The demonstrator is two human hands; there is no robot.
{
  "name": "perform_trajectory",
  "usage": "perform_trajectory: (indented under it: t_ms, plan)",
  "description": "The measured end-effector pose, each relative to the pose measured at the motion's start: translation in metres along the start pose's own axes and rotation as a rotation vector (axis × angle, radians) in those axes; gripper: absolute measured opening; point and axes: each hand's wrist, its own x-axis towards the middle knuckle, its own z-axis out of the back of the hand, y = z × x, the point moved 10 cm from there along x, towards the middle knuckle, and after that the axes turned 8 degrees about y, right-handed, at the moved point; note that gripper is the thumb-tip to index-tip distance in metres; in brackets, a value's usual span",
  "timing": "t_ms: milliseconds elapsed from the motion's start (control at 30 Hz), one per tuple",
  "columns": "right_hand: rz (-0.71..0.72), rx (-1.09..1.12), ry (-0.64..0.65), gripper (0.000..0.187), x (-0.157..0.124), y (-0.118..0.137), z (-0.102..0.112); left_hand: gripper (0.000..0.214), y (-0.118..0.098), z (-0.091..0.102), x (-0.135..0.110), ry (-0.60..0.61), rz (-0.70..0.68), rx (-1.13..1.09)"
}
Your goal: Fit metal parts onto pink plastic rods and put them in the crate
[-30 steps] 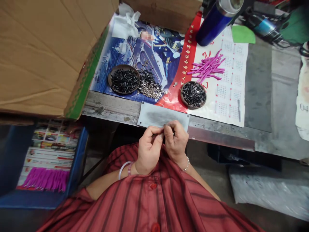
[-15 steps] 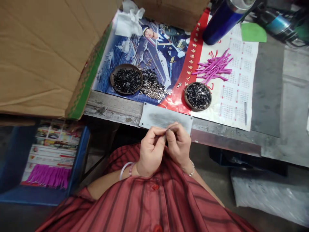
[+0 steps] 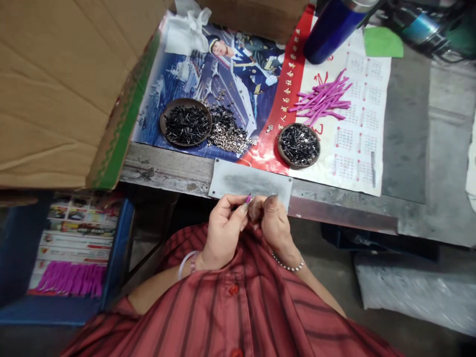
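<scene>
My left hand (image 3: 224, 229) and my right hand (image 3: 270, 221) meet just below the table's front edge, fingertips pinched together. Between them a small pink piece (image 3: 248, 199) shows, like the pink plastic sticks (image 3: 323, 98) lying on the calendar. The left fingers are pinched on it; the right hand's fingers are curled against it, and what they hold is too small to name. Straight ahead lie a grey metal plate (image 3: 250, 181), two brown dishes of black screws (image 3: 186, 124) (image 3: 298, 144) and a heap of small silver washers (image 3: 228, 134).
A big cardboard flap (image 3: 63, 84) covers the left. Below it a blue bin (image 3: 70, 258) holds a pile of pink sticks. A blue flask (image 3: 329, 29), a white tissue (image 3: 184, 29) and a green scrap (image 3: 382, 42) sit at the back. A grey plastic sheet (image 3: 416, 292) lies on the floor.
The hands have stayed together at the table edge; a pink tip now shows between the fingers, and the right wrist has turned. The camera shifted slightly.
</scene>
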Motion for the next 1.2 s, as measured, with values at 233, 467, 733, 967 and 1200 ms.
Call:
perform_trajectory:
  t_ms: [233, 467, 733, 967, 1200]
  plan:
    - [0.043, -0.06, -0.016, 0.053, -0.008, 0.003, 0.005, 0.03, 0.012, -0.006, 0.0, 0.039, 0.252, -0.229]
    - [0.022, -0.121, 0.035, 0.061, -0.008, 0.005, -0.007, 0.018, -0.001, 0.002, -0.004, 0.051, 0.056, 0.016]
    - [0.225, -0.374, -0.044, 0.043, 0.0, 0.042, -0.015, 0.018, -0.007, 0.011, -0.007, 0.046, -0.026, 0.211]
    - [0.121, -0.029, -0.012, 0.022, 0.008, 0.027, -0.011, 0.021, -0.01, 0.017, -0.002, -0.003, -0.032, 0.205]
    - [0.087, -0.293, 0.022, 0.048, 0.011, 0.027, -0.014, 0.022, -0.019, 0.016, 0.001, -0.03, -0.053, 0.262]
